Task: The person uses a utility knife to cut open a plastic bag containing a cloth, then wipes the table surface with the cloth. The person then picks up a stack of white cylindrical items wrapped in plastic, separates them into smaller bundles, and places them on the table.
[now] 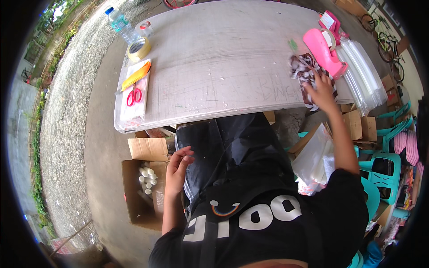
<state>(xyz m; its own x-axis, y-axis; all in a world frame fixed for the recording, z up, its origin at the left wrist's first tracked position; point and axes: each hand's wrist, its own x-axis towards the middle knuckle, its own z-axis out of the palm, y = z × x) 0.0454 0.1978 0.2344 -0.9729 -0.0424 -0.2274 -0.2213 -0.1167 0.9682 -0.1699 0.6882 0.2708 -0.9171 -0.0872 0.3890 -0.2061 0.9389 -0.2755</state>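
Observation:
My right hand (322, 91) is at the right end of the table, its fingers bent and pressed into a crumpled brown-and-white patterned cloth (303, 67). The cloth's left edge is slightly blurred, and part of it hangs over the near table edge. Just beyond that hand stands a pink tape dispenser (322, 53), close to the cloth. My left hand (178, 167) hovers beside my lap, below the table edge, with loosely bent fingers and nothing visible in it.
Clear plastic sleeves (361, 73) lie at the table's right end. On the left are a water bottle (121, 26), a tape roll (139, 49), a yellow-handled cutter (136, 76) and red-handled scissors (134, 96). A cardboard box (134, 205) with white tubes sits at lower left; teal chairs (383, 172) stand right.

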